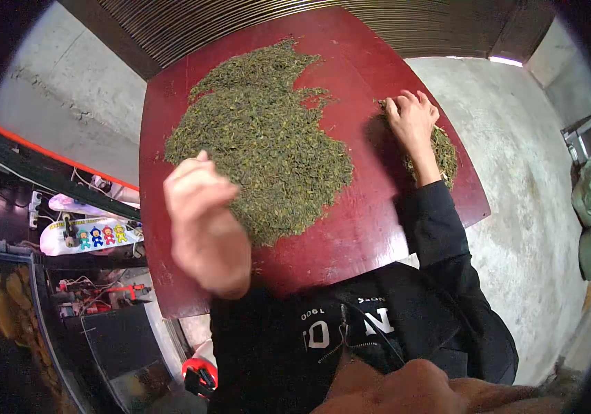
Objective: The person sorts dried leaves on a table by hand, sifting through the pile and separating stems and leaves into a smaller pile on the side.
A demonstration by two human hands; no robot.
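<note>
A broad heap of dried green-brown leaves [261, 138], looking like tea, is spread over the left and middle of a dark red table [371, 228]. My left hand [206, 224] is raised over the heap's near left edge. Motion smears its curled fingers, so I cannot tell whether they hold anything. At the table's right side, my right hand [413, 121] is over a smaller pile of paler leaves and stems [444, 155]. Its fingers are bent and drawn together; whatever lies between them is hidden.
Ribbed dark panelling [254, 24] stands behind the table. On the left, shelves hold a skateboard deck [92, 234] with cartoon figures, cables and tools. Concrete floor [509, 172] runs along the right, with green sacks [590, 193] by the far wall.
</note>
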